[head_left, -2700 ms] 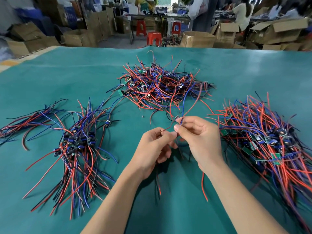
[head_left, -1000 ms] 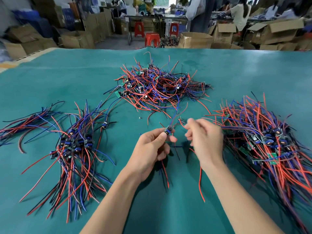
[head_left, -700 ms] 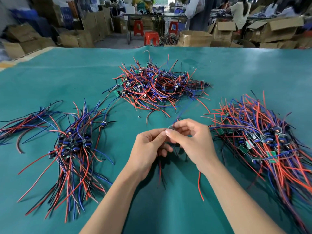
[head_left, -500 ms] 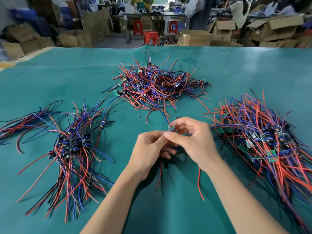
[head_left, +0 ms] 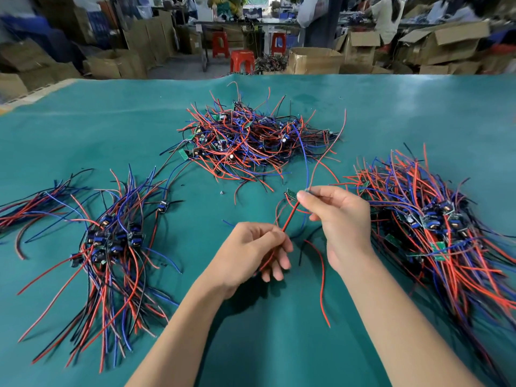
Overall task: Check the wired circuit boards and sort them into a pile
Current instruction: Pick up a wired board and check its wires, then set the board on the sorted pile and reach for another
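A small green wired circuit board [head_left: 291, 194] hangs above the teal table [head_left: 83, 129] between my hands. My right hand [head_left: 339, 219] pinches it at the top, beside its blue and red upper wires. My left hand [head_left: 251, 252] grips the board's lower red wire [head_left: 290, 216], pulled taut. A tangled heap of boards [head_left: 251, 141] lies at the middle back. A looser heap [head_left: 435, 219] lies at the right. An aligned pile [head_left: 111, 241] lies at the left.
A small bundle of loose wires [head_left: 33, 208] lies at the far left edge. A tiny dark bit [head_left: 222, 192] sits on the mat in front of the middle heap. Cardboard boxes [head_left: 314, 61], red stools [head_left: 242, 61] and people stand beyond the table's far edge.
My hands have drawn apart: the right hand rose with the board, the left hand slid down along the red wire, which is now stretched between them.
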`<state>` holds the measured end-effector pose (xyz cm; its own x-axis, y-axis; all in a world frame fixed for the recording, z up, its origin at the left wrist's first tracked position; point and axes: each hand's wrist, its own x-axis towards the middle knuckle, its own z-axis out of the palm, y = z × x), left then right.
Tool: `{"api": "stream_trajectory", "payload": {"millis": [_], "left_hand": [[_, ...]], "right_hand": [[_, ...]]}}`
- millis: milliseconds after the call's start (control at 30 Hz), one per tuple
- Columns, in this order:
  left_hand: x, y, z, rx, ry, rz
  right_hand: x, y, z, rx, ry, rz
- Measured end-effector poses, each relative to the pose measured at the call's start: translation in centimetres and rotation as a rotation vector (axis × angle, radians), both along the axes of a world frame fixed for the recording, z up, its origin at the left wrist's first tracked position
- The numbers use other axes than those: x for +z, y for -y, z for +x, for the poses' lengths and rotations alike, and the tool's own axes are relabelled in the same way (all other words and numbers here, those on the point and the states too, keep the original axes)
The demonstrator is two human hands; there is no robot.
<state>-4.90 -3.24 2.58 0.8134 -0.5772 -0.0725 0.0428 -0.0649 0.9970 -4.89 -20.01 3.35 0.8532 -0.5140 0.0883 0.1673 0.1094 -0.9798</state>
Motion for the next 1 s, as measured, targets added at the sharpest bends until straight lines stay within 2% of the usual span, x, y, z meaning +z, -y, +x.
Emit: {"api": "stream_trajectory", "payload": {"millis": [200,300,467,567,667,800,833,900,933,1000], "left_hand": [[0.2,-0.1,-0.1,-0.075,0.011,0.023],[0.3,-0.1,-0.1,-0.103,0.018,0.033],[0.1,-0.4,-0.2,-0.081,0.026,0.056],[-0.1,-0.3,0.0,-0.049,0.011,0.033],[-0.1,-0.2,0.1,-0.019,-0.014,-0.025],[-0.2,-0.4,0.2,0.012,-0.044,-0.089],[-0.2,-0.4,0.2,0.024,-0.051,-0.108],[-0.1,-0.4,0.4,0.055,-0.067,-0.140],[-0.1,-0.4,0.4,0.070,-0.071,-0.148],[-0.1,-0.3,0.5,0.094,-0.070,-0.151]], "right_hand": [[0.8,1.8,0.2,-0.221,0.033,0.073],[1.8,2.6,0.0,-0.251,0.067,0.072],[6.6,5.7,-1.4,-0.371,0.188,0.036],[10.1,10.9,-3.2,-0.282,0.073,-0.222],[11.2,14.9,-4.8,-0.266,-0.280,-0.686],[9.2,14.8,-5.3,-0.278,-0.656,-1.065],[8.8,14.0,-5.1,-0.295,-0.649,-1.157],[8.2,11.1,-4.1,-0.271,-0.478,-1.234],[8.0,9.1,-3.4,-0.165,-0.406,-1.222],[6.9,5.0,-1.2,0.190,-0.376,-1.252]]}}
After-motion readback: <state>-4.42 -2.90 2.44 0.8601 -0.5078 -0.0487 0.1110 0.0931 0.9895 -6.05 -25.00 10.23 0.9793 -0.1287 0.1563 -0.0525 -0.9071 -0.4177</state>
